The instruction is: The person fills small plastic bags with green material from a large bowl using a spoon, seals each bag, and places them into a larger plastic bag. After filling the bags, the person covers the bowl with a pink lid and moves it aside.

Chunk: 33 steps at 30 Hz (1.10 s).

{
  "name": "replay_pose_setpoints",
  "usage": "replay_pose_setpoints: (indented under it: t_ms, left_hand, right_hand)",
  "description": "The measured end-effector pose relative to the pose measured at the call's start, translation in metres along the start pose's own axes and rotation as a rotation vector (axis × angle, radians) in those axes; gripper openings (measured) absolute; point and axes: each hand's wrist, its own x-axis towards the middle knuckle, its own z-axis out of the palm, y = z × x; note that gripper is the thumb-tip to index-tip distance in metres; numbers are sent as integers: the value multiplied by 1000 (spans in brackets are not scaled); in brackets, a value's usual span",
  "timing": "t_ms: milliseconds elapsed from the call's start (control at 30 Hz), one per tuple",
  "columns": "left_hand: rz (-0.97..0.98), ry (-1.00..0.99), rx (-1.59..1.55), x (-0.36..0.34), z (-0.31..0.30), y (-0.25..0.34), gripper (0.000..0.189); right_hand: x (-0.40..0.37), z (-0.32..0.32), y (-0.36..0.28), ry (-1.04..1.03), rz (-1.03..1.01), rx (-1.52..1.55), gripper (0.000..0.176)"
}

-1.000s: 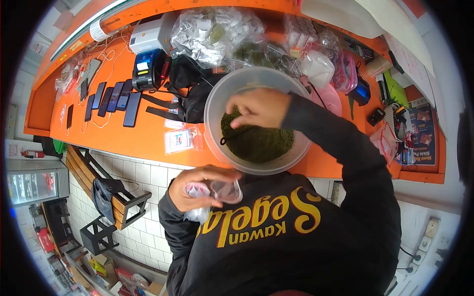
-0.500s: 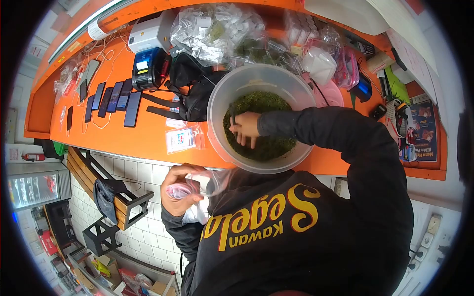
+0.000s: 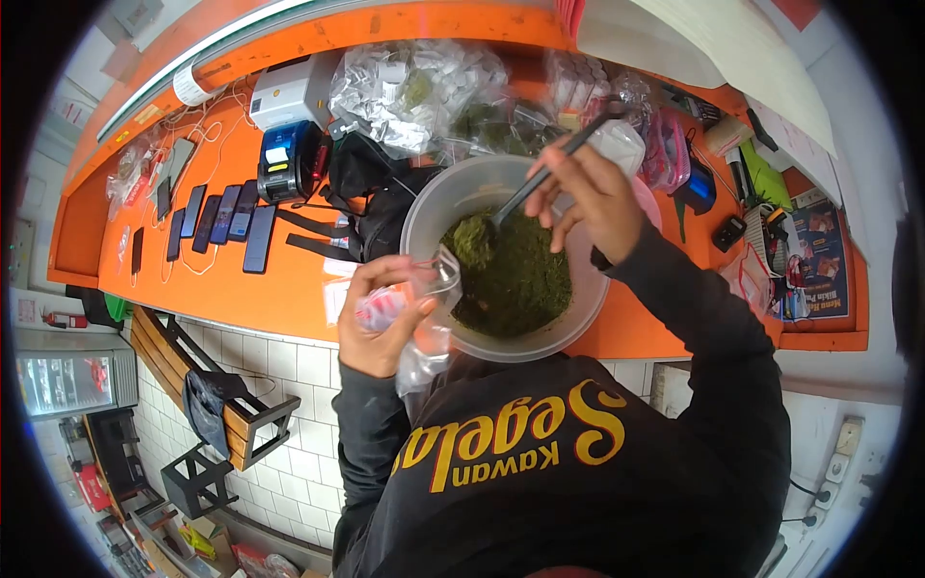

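A large translucent tub (image 3: 427,214) stands at the orange counter's front edge, with loose green flakes (image 3: 525,289) inside. My right hand (image 3: 590,193) is closed on the handle of a grey spoon (image 3: 551,170), over the tub's right side. The spoon's bowl carries a heap of green flakes (image 3: 473,241) near the tub's left side. At the tub's left rim my left hand (image 3: 381,318) grips clear plastic bags (image 3: 438,279); one lies with its mouth towards the spoon, and pink-marked plastic shows in the palm.
Several phones (image 3: 258,239) lie at the left of the counter (image 3: 193,289). A blue-black printer (image 3: 287,164), a black bag (image 3: 381,212) and packed clear bags (image 3: 414,96) stand behind. A pink-lidded container (image 3: 670,149) is at the right. A wooden bench (image 3: 183,371) is below left.
My right hand has risen out of the flakes, lifting the spoon with a heap on it. My left hand has moved up and right to the tub's rim with the bags.
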Motion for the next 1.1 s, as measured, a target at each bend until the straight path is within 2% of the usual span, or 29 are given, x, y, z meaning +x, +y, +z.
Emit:
replay_pose_setpoints:
  t_ms: [67,133,200,233,267,333,367,467,600,667,700,767,800,867,900,967,1000,1067,1100]
  left_hand:
    - [-5,24,-5,8,15,-6,52]
    - [41,14,212,16,25,-7,49]
    - [35,22,198,22,31,-13,46]
    - [15,15,204,23,35,-11,46]
    - [-5,9,212,25,37,-9,45]
    - [-58,10,205,25,41,-4,45]
    - [-65,1,207,26,42,-3,45]
    - [-36,-28,211,26,39,-10,45]
    - [88,-58,104,26,39,-17,46]
    - [165,-30,180,25,39,-20,45]
    - [241,-4,255,24,39,-20,44]
    - [235,-21,234,19,44,-16,45]
    - [232,-36,212,18,46,-14,46]
    - [236,-40,238,17,48,-12,46]
    - [261,-39,181,17,49,-13,44]
    - [284,-46,127,17,48,-10,43]
    - [306,-77,125,19,45,-5,37]
    - [329,-103,125,18,37,-3,32]
    - [230,-27,88,15,32,-5,27]
  right_hand:
    - [-15,-1,-12,142,-238,-55,31]
    - [-31,2,-16,162,-291,-99,29]
    - [-43,6,-13,113,-480,-370,26]
    - [-45,0,1,37,-694,-582,19]
    - [-47,0,2,42,-695,-582,19]
    - [-54,6,2,7,-1053,-917,19]
    - [-58,13,2,44,-1079,-960,27]
    - [-59,10,-1,34,-1172,-1013,31]
    - [-55,-4,-1,76,-1111,-915,31]
    - [-48,-7,7,163,-807,-876,29]
    - [-45,-7,15,161,-810,-876,29]
    - [-40,-5,29,56,-553,-1022,25]
    - [-39,0,25,62,-556,-1023,25]
    - [-37,15,12,128,-498,-600,19]
    - [-34,14,10,128,-499,-597,19]
    - [-26,9,7,7,-686,-682,18]
    - [-27,9,6,11,-686,-680,18]
    - [-27,10,1,-76,-454,-450,13]
    - [-27,11,1,-80,-456,-449,13]
